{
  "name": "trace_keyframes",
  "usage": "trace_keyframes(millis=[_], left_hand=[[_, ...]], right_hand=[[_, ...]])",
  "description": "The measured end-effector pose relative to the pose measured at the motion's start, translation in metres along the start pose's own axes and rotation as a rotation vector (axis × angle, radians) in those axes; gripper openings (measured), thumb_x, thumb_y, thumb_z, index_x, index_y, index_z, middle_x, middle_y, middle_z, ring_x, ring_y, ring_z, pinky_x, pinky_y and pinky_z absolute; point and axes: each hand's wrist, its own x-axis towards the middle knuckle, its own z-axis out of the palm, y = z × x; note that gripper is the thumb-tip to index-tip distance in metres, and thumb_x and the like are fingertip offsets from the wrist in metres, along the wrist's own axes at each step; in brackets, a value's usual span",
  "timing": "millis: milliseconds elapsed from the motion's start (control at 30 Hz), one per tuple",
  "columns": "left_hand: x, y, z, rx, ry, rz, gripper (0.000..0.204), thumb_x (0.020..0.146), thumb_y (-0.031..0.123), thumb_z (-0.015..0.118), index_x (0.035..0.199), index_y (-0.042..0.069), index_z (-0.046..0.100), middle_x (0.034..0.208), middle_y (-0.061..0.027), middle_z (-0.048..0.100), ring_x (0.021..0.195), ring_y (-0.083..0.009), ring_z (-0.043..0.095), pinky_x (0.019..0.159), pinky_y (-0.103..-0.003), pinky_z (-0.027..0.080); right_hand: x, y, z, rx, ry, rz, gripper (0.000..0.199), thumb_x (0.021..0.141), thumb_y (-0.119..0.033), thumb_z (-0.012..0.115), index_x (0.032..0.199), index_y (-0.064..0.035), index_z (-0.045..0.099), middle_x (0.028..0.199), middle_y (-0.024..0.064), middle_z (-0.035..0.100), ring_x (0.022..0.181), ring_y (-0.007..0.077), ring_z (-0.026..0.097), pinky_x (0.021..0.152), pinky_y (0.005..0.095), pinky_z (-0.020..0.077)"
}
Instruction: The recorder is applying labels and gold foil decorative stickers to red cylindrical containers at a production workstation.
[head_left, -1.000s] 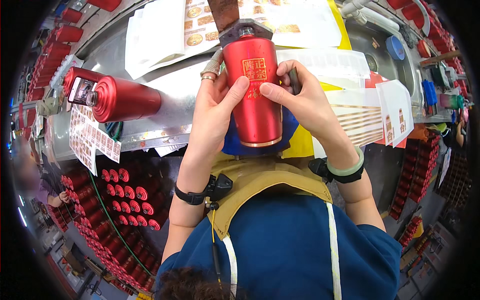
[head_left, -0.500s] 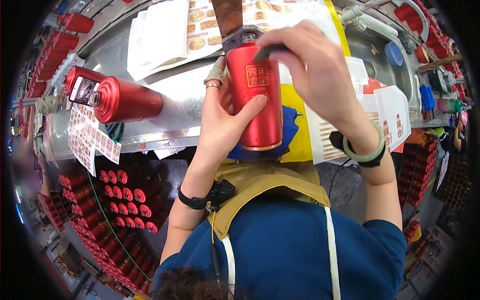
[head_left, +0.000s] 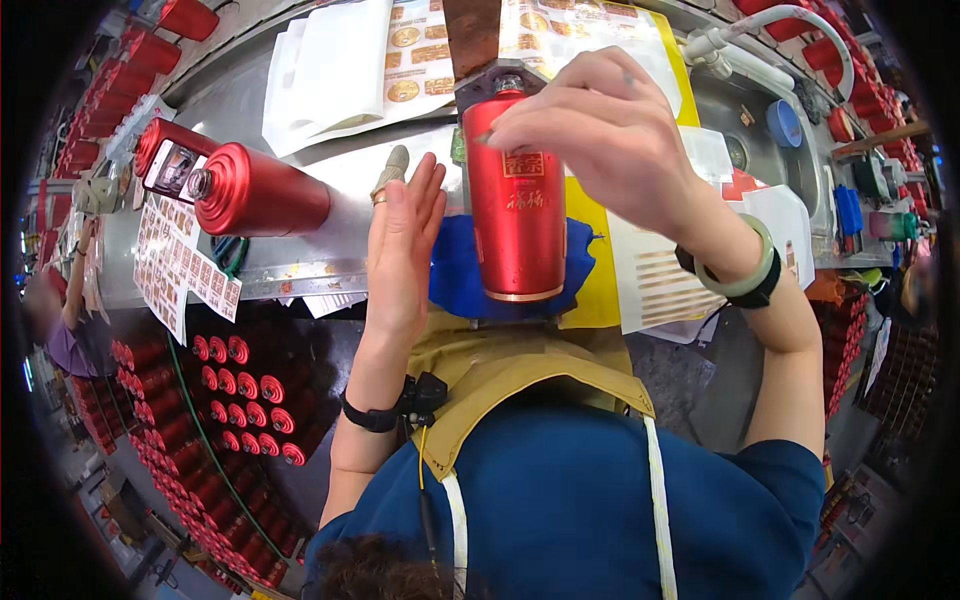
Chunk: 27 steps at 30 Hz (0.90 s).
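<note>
A red bottle (head_left: 520,245) with gold print lies on its back in front of me, its clear stopper pointing away and its base toward me. It rests over a blue cloth (head_left: 452,262). My left hand (head_left: 402,240) is off the bottle, held to its left with the fingers stretched out; one finger wears a pale wrapping. Above the bottle's upper part hovers my right hand (head_left: 610,150), its fingertips pinched together. Something small and dark shows at those fingertips, too little of it to name. The hand hides part of the gold print.
Two more red bottles (head_left: 265,195) lie at left beside a phone (head_left: 175,168) and sticker sheets (head_left: 180,255). White and gold-printed sheets (head_left: 335,70) cover the back. A sink (head_left: 700,85) with a blue cup (head_left: 784,124) is at right. Many red bottles (head_left: 248,385) stand below left.
My left hand has let go of the bottle and moved left, fingers straightening. My right hand has shifted slightly down and left; the dark block it held is now mostly out of sight.
</note>
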Motion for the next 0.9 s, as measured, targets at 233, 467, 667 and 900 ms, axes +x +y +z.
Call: trace_keyframes(millis=[233, 467, 667, 900], left_hand=[[0.003, 0.006, 0.001, 0.025, 0.053, 0.007, 0.073, 0.114, 0.048, 0.023, 0.162, -0.007, 0.014, 0.164, -0.0304, 0.030, 0.155, -0.0371, 0.030, 0.129, -0.047, 0.024], [0.000, 0.006, 0.008, 0.070, -0.006, 0.013, 0.075, 0.114, 0.050, 0.025, 0.162, -0.007, 0.016, 0.163, -0.0308, 0.032, 0.154, -0.0376, 0.033, 0.128, -0.048, 0.024], [-0.003, 0.011, 0.003, 0.041, 0.038, -0.013, 0.076, 0.113, 0.051, 0.032, 0.162, -0.006, 0.020, 0.164, -0.0268, 0.034, 0.154, -0.0339, 0.033, 0.128, -0.045, 0.025], [-0.006, 0.018, -0.005, 0.073, 0.042, 0.004, 0.076, 0.113, 0.053, 0.024, 0.160, -0.007, 0.023, 0.160, -0.0275, 0.039, 0.152, -0.0354, 0.036, 0.128, -0.046, 0.026]], right_hand=[[-0.052, -0.031, 0.004, 0.389, -0.042, -0.359, 0.031, 0.080, -0.003, 0.073, 0.107, -0.0151, 0.080, 0.106, -0.0032, 0.077, 0.075, 0.0103, 0.061, 0.069, 0.0281, 0.0494], [0.017, 0.007, -0.010, -0.281, 0.158, 0.087, 0.027, 0.074, -0.002, 0.075, 0.100, -0.0115, 0.075, 0.087, 0.0004, 0.073, 0.081, 0.0219, 0.063, 0.070, 0.0365, 0.0534], [0.032, -0.036, 0.005, 0.044, -0.497, 0.130, 0.024, 0.077, -0.013, 0.074, 0.100, -0.0112, 0.070, 0.083, 0.0027, 0.068, 0.084, 0.0246, 0.067, 0.072, 0.0386, 0.0550], [-0.027, 0.028, 0.020, -0.060, -0.012, -0.303, 0.028, 0.081, -0.012, 0.070, 0.108, -0.0155, 0.076, 0.104, -0.0039, 0.076, 0.079, 0.0160, 0.063, 0.069, 0.0318, 0.0503]])
